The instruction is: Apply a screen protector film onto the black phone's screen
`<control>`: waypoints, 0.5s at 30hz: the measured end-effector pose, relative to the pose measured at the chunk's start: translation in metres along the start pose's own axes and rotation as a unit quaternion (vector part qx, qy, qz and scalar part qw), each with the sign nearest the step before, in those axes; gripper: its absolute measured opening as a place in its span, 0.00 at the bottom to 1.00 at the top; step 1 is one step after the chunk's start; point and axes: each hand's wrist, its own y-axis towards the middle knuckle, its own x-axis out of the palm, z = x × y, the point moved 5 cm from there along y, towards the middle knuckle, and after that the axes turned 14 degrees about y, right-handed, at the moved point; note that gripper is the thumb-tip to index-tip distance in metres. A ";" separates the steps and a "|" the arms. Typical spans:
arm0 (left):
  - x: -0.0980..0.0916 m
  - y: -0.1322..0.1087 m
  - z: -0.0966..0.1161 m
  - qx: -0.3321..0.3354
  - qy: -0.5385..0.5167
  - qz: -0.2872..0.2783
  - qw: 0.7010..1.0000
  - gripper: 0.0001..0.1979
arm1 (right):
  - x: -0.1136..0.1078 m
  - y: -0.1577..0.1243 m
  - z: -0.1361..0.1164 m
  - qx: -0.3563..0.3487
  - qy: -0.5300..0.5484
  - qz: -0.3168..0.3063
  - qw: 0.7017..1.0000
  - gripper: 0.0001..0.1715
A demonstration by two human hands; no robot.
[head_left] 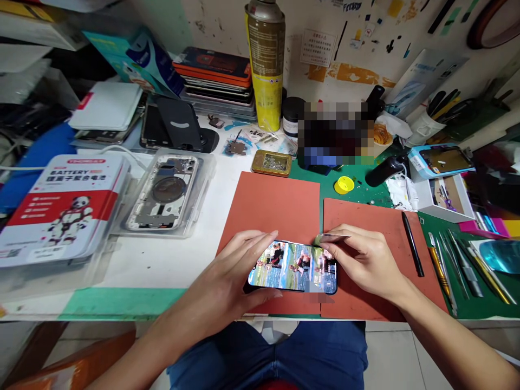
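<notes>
A smartphone (293, 266) with a lit, colourful screen lies on the red-brown mat (276, 208) near the table's front edge. My left hand (233, 276) grips the phone's left end, fingers along its top edge and thumb below. My right hand (365, 260) is closed in a pinch on a thin, flat pry card (333, 237), held against the phone's upper right edge. A second red-brown mat (365, 219) lies under my right hand.
A phone housing in a clear tray (164, 192), a battery box (60, 208), a yellow spray can (266, 65), stacked phones (215, 76) and a small tin (271, 163) stand behind. A black pen (412, 244) and metal tools (459, 265) lie to the right.
</notes>
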 end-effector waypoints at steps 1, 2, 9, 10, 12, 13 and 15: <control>0.000 0.000 0.000 0.001 0.001 0.001 1.000 0.42 | 0.000 0.000 0.000 -0.005 -0.006 -0.001 1.000 0.10; 0.000 0.000 0.000 0.002 0.002 0.001 1.000 0.42 | 0.000 0.000 -0.001 -0.009 -0.012 -0.004 1.000 0.10; 0.001 0.001 0.001 0.014 0.006 -0.009 1.000 0.43 | 0.001 0.003 -0.003 -0.027 -0.032 -0.039 0.998 0.12; 0.001 0.001 0.001 0.014 0.004 -0.007 1.000 0.43 | 0.001 0.003 -0.003 -0.029 -0.030 -0.044 0.998 0.12; 0.000 0.001 0.001 0.012 0.002 -0.005 1.000 0.43 | 0.001 0.003 -0.004 -0.035 -0.026 -0.052 0.998 0.13; 0.000 0.001 0.001 0.011 0.001 -0.005 1.000 0.42 | 0.001 0.003 -0.004 -0.039 -0.025 -0.054 0.997 0.13; 0.000 0.001 0.001 0.011 0.000 -0.003 1.000 0.42 | 0.002 0.003 -0.006 -0.047 -0.026 -0.056 0.997 0.13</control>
